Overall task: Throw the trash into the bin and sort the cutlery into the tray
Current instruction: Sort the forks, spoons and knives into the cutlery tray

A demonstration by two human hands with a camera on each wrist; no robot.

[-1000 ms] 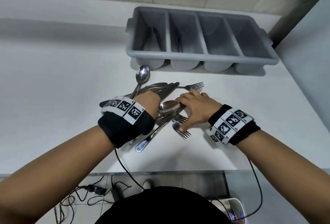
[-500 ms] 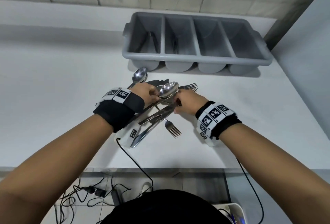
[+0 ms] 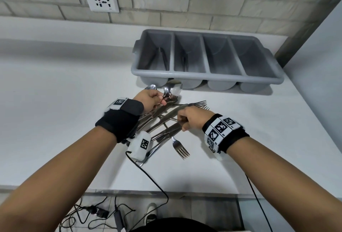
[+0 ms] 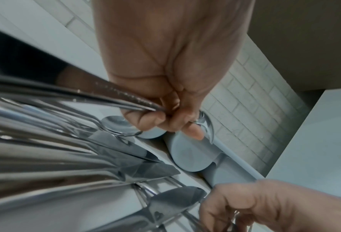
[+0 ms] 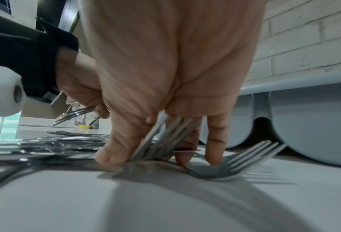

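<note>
A pile of steel cutlery (image 3: 162,120) lies on the white counter in front of the grey four-compartment tray (image 3: 207,79). My left hand (image 3: 153,100) grips a bunch of spoons (image 3: 173,89), bowls raised toward the tray; the left wrist view shows the hand (image 4: 165,119) curled round their handles. My right hand (image 3: 187,118) reaches down into the pile, fingers curled on a fork. In the right wrist view the right hand (image 5: 155,150) pinches a fork (image 5: 161,141) with tines up, beside another fork (image 5: 235,164) lying flat. The tray's two left compartments hold dark cutlery (image 3: 162,55).
A brick wall with a socket (image 3: 101,1) runs behind the counter. A grey wall panel (image 3: 314,55) bounds the counter on the right. The counter's front edge (image 3: 129,191) is near me; cables (image 3: 96,213) lie on the floor below. A single fork (image 3: 180,148) lies nearest me.
My left hand has lifted the spoons up and away toward the tray. My right hand let go of the spoon and dropped onto a fork in the pile.
</note>
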